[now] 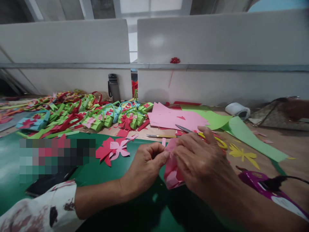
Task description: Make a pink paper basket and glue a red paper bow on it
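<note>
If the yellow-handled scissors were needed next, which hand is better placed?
Probably the right hand: it partly overlaps the yellow-handled scissors in view. The left hand is farther off. Both are on the pink paper piece, so the right would first need freeing.

Probably a craft workshop: scissors [220, 142], paper sheets [165, 116].

Folded pink paper [170, 172] (in 2 hands [145, 164] [200, 158])

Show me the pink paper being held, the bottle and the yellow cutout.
Held pink paper [170, 170], head view, its exposed middle.
Bottle [115, 90], head view, its body.
Yellow cutout [242, 154], head view, its centre.
</note>
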Tool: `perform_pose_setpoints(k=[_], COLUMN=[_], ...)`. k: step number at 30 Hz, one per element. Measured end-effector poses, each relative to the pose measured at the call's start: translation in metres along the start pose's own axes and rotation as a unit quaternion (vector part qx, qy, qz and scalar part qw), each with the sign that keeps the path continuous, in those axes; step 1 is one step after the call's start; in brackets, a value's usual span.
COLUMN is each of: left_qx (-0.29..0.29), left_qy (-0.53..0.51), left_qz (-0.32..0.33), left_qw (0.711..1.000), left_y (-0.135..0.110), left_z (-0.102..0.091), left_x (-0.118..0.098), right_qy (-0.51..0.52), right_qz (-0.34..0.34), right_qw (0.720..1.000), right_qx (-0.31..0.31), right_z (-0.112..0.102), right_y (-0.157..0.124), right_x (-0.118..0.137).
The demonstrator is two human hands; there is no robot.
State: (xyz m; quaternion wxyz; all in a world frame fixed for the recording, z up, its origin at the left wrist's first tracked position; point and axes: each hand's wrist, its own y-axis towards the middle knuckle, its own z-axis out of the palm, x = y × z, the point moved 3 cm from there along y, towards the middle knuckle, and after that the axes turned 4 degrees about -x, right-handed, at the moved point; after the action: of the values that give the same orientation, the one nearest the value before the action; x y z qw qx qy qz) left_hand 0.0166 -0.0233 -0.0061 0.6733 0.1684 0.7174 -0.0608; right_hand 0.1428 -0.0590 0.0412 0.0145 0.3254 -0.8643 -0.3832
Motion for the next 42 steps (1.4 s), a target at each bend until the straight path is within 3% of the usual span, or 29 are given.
perform_pose_setpoints(k=[6,13,23,29,35,42], left_qx=[-0.008,0.022,0.057,0.074,0.033,0.004], left_qy=[-0.029,-0.061,-0.123,-0.084,0.021,0.071], left_qz=[-0.041,-0.066,-0.069,-0.014,0.042,0.085], left_qw=[0.999,0.996,0.988,0.994,0.998,0.994], left_y=[0.004,0.001,0.001,-0.002,-0.001,0.002], left_z=[-0.002,0.002,0.005,0.006,-0.001,-0.004], left_x=[0.003,0.002,0.003,0.000,-0.004,-0.003], right_qy=[0.047,0.154,0.197,0.198,0.152,0.184], right_qz=[0.050,0.060,0.028,0.036,0.075,0.037], right_qw=[0.996,0.986,0.979,0.978,0.983,0.982], right_qx=[-0.059,-0.007,-0.052,-0.053,-0.064,-0.025], right_z=[-0.016,0.001,0.003,0.000,-0.010,0.005], right_y=[0.004,-0.001,-0.005,-0.004,0.001,-0.002], right_x=[-0.015,-0.006,0.000,0.006,-0.018,-0.023])
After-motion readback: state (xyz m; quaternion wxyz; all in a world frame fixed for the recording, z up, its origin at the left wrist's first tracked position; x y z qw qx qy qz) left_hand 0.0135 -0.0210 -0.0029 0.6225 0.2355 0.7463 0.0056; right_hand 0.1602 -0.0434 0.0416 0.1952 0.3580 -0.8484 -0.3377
